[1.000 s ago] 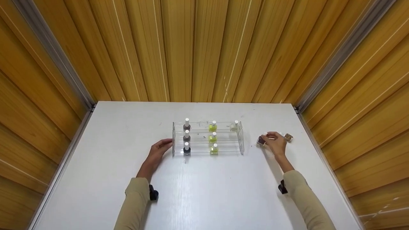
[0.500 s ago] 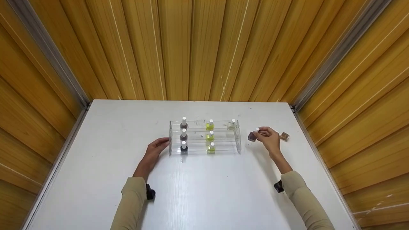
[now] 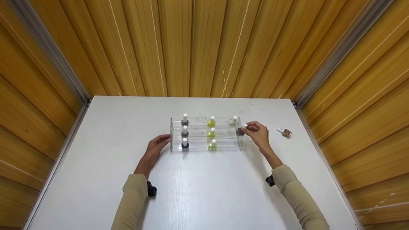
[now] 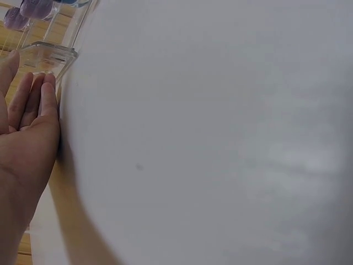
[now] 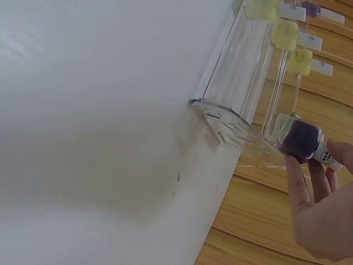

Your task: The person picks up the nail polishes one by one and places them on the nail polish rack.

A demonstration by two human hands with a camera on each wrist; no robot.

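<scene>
A clear acrylic tiered rack stands on the white table. My left hand rests at its left side panel, fingers nearly straight with the tips at the panel in the left wrist view. My right hand pinches a dark purple nail polish bottle by its white cap, holding it up at the rack's right end, where it overlaps the side panel in the head view. On the rack, dark bottles form a column at left and yellow ones a column near the middle. A pale bottle sits on the top tier at right.
A brown glittery nail polish bottle lies on its side on the table, right of my right hand. Wood-patterned walls surround the table at the back and both sides.
My right hand has lifted the purple nail polish bottle and carried it left to the rack's right end, away from the brown bottle. My left hand has stayed at the rack's side.
</scene>
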